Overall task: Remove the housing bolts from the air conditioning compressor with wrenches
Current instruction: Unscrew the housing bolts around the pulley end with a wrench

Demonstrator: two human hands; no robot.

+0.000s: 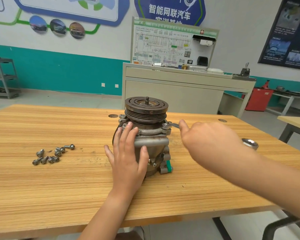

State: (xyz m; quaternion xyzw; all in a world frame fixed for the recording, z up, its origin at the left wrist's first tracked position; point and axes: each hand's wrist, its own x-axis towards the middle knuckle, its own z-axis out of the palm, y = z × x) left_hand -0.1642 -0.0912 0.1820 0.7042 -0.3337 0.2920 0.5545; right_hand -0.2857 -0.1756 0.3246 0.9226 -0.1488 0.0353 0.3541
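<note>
The air conditioning compressor (146, 134) stands upright on the wooden table (59, 179), its dark pulley on top. My left hand (128, 153) lies flat against the housing's near side, fingers straight and spread. My right hand (208, 141) grips a silver wrench (171, 125) whose one end sits on a bolt at the housing's right flange; the wrench's other ring end (250, 143) sticks out past my wrist. Several loose bolts (50, 155) lie on the table to the left.
Behind the table stand a beige training bench with a wiring diagram board (171, 49), a grey shelf cart (3, 77) at far left and a red cabinet (258, 99) at right. A second table's corner (296, 122) shows at right.
</note>
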